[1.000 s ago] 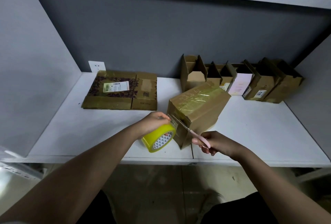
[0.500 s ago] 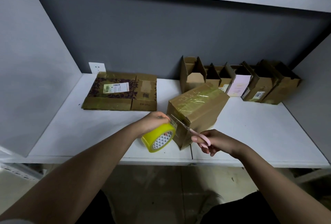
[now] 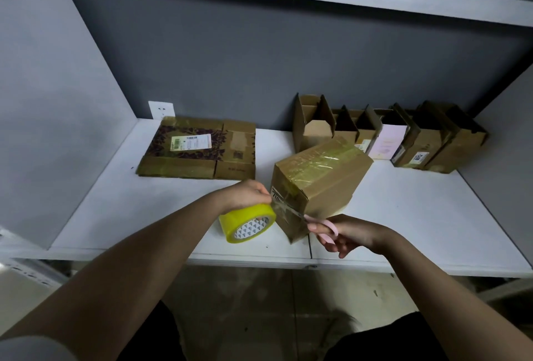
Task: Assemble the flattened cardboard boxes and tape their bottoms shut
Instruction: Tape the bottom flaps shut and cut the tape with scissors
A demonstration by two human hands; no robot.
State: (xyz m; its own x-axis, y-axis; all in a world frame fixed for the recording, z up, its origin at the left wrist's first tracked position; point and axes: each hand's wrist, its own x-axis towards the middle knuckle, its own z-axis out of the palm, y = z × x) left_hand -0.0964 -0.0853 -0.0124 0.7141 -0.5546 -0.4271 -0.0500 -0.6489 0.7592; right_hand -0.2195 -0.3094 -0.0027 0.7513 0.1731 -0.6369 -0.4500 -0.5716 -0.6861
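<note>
An assembled cardboard box (image 3: 323,179) lies tilted on the white shelf (image 3: 403,216), its taped bottom facing up. My left hand (image 3: 245,194) grips a yellow tape roll (image 3: 248,225) just left of the box's near corner. A strip of clear tape runs from the roll to the box. My right hand (image 3: 349,235) holds pink-handled scissors (image 3: 317,220), whose blades reach into that strip at the box's near face.
A stack of flattened cardboard boxes (image 3: 199,148) lies at the back left. A row of several assembled open boxes (image 3: 403,137) stands along the back wall on the right. A wall socket (image 3: 161,109) sits behind the flat stack. Grey walls close both sides.
The scissors' blades have closed further on the tape strip. Both hands and the box have stayed nearly in place.
</note>
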